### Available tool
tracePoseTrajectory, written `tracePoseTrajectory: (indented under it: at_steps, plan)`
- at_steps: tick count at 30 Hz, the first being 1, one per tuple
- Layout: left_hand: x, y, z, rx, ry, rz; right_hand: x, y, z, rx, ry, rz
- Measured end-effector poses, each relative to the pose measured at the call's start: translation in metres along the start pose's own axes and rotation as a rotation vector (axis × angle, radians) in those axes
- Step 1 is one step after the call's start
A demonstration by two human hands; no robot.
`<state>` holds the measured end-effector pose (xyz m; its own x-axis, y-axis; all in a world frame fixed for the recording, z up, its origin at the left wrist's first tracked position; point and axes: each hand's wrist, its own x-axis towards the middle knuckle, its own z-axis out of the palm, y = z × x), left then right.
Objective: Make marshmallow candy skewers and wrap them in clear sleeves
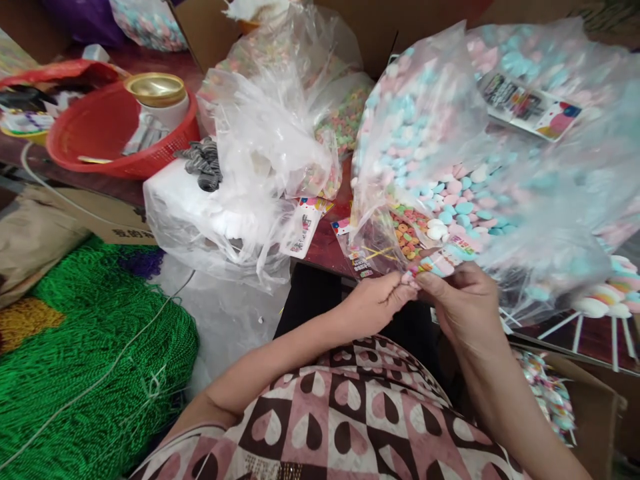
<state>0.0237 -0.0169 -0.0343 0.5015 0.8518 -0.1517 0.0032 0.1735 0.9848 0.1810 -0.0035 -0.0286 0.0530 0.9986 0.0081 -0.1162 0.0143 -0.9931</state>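
Observation:
My left hand (376,303) and my right hand (463,303) meet in front of me, fingertips pinched together on the bottom corner of a small clear packet (425,263) with a printed card edge. The packet hangs just below a big clear plastic bag (425,133) full of pink, blue and white candies, which stands on the table in front of my hands. Smaller packets of colourful ring candies (407,233) lie under that bag. What exactly sits between my fingertips is too small to make out.
A red plastic basket (100,133) with a gold-lidded jar (157,93) stands at the back left. Crumpled clear bags (260,153) cover a white block. A heap of green bead strings (90,347) lies lower left. Marshmallow lollipops (600,300) rest at the right.

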Motion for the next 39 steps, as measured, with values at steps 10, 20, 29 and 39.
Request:
tracePoseTrajectory:
  at_steps: [10, 20, 29, 39]
  plan:
    - [-0.006, 0.006, -0.046, -0.507, 0.544, 0.228, 0.057, -0.011, 0.056, -0.852, -0.353, -0.642]
    - [-0.007, 0.006, -0.052, -0.712, 0.597, 0.205, 0.125, 0.015, 0.048, -1.475, -0.78, -1.004]
    - [0.001, 0.0, -0.054, -0.722, 0.608, 0.18, 0.135, -0.008, -0.025, -1.761, -0.644, -0.782]
    - [0.004, -0.01, -0.046, -0.697, 0.564, 0.147, 0.09, -0.005, 0.005, -1.811, -0.396, -0.728]
